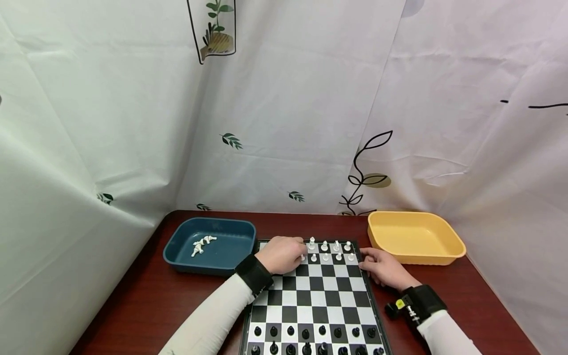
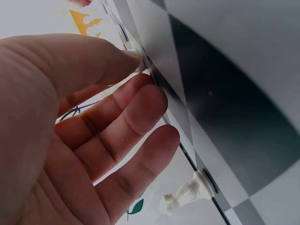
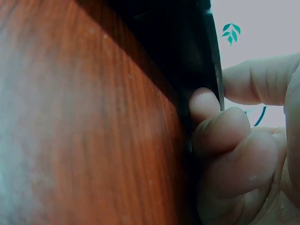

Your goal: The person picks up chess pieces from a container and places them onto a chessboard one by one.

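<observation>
Your left hand (image 1: pixel 281 255) sits over the far rows of the chessboard (image 1: pixel 330 291), thumb and forefinger closed in a pinch on a small white chess piece (image 2: pixel 146 71). The left wrist view shows only a sliver of it between the fingertips, so which piece it is I cannot tell. The other fingers (image 2: pixel 140 154) are spread loosely below.

Your right hand (image 1: pixel 385 268) curls round the board's right edge (image 3: pixel 206 56), fingers under and thumb over, steadying it on the red-brown table (image 1: pixel 146 301).

Expect the piece to be very light, hard plastic, smooth and easy to flick away; it may cling slightly to the board. Take it low on the stem, just above the base, and lift straight up so you miss the other white pieces (image 1: pixel 330 250) just beside it. A few white pieces (image 1: pixel 201 244) lie in the blue tray (image 1: pixel 230 264); the yellow tray (image 1: pixel 443 256) stands to the right.
</observation>
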`<state>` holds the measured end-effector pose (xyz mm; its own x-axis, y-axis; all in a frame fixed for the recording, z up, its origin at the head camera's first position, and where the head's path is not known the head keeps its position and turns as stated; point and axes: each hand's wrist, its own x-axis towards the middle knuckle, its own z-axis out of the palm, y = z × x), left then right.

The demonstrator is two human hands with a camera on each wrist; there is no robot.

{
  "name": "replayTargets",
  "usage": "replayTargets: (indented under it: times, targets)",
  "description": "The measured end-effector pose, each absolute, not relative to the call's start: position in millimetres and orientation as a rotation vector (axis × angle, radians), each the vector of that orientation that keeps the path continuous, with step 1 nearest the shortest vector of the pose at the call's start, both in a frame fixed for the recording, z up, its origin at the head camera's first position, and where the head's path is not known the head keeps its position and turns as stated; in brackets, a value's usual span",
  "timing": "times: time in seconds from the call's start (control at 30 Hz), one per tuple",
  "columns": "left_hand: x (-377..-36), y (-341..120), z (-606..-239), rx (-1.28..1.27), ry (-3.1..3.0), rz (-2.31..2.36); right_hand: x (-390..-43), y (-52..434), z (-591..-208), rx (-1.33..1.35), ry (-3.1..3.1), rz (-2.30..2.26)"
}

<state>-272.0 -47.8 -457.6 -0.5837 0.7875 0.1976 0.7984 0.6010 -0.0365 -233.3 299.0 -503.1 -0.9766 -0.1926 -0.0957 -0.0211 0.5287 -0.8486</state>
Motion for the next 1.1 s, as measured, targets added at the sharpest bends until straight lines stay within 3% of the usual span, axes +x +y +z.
replayTargets:
  times: [0.5, 1.1]
  targets:
    - [-271.2, -53.6, -452.8, -1.299, -2.652, -0.073, -236.2, 299.4, -505.6, -0.183, 2.558, -1.466]
    - [-275.1, -97.1, -411.7, -1.142, -2.608, -0.277, -235.6, 300.5, -507.8, -0.184, 2.591, -1.434]
